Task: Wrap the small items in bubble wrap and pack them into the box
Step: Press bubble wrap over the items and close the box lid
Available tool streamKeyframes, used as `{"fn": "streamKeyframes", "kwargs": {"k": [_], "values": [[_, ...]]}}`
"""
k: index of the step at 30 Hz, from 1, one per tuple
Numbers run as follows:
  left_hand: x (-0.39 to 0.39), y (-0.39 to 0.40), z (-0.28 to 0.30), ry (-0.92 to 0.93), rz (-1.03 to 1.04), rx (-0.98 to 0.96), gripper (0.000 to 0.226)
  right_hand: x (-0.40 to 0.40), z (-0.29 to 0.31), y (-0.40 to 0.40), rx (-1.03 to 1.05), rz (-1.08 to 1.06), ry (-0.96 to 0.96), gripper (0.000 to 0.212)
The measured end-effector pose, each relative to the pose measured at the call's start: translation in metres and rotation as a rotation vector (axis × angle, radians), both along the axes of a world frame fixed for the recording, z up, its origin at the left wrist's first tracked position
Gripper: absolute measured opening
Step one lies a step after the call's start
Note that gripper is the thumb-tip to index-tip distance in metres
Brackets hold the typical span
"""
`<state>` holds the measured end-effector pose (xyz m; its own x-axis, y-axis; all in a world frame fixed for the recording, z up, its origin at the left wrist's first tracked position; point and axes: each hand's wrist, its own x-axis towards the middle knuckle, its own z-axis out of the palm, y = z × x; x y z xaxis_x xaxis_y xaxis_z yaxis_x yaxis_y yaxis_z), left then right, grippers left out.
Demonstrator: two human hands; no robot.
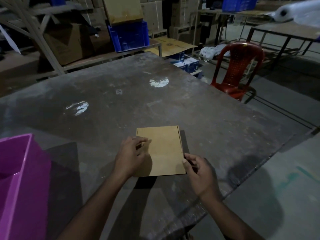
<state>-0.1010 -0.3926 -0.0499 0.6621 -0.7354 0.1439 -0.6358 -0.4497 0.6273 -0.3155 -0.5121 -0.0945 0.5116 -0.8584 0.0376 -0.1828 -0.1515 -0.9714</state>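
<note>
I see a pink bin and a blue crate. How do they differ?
The pink bin sits on the work table at the near left, cut off by the frame; the blue crate stands on a shelf beyond the table's far edge. The pink bin's opening is uncovered; the blue crate has a cardboard box in or on it. Both look like open-topped plastic containers.

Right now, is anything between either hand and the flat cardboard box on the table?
Nothing visible. The left hand lies over the left edge of the flat cardboard box; the right hand is at its right edge. The table around it is bare.
</note>
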Motion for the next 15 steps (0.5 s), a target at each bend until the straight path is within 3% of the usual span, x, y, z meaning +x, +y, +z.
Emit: {"fn": "streamKeyframes", "kwargs": {"k": [5, 10, 15], "values": [[-0.026, -0.037, 0.003, -0.114, -0.258, -0.018, 0.04, 0.011, -0.01, 0.009, 0.263, -0.088, -0.089, 0.007], [-0.03, -0.056, -0.003, -0.065, -0.401, 0.033, 0.041, 0.014, -0.013, 0.011, 0.585, -0.133, -0.186, 0.016], [-0.024, -0.058, -0.011, -0.14, -0.456, 0.114, 0.047, 0.014, -0.014, 0.011, 0.583, -0.14, -0.233, 0.016]]}}
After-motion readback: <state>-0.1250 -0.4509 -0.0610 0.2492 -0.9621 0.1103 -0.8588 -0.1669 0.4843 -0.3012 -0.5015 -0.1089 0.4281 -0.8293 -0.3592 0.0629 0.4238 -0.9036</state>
